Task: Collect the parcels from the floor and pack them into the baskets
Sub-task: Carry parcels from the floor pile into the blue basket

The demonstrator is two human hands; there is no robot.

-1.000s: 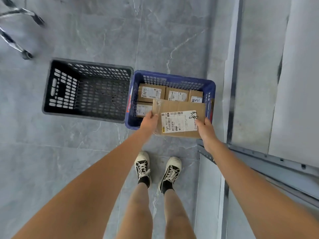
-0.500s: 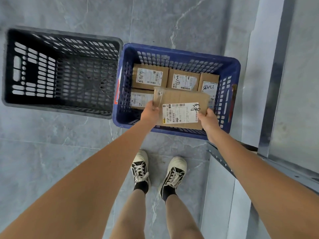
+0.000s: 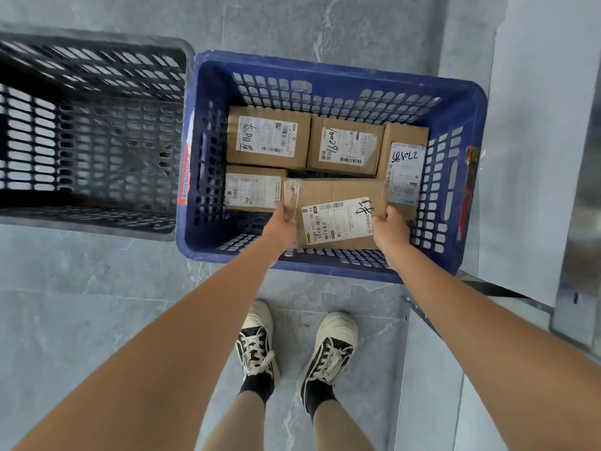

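Left hand (image 3: 282, 226) and right hand (image 3: 389, 230) grip the parcel (image 3: 336, 213) by its ends, at the blue basket's (image 3: 328, 76) near wall, four boxes behind.

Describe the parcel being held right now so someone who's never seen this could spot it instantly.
Find the blue basket beside the black basket. Inside it, at the near wall, both hands grip one held parcel. Unlike the four parcels lying beyond it, its label sits tilted.
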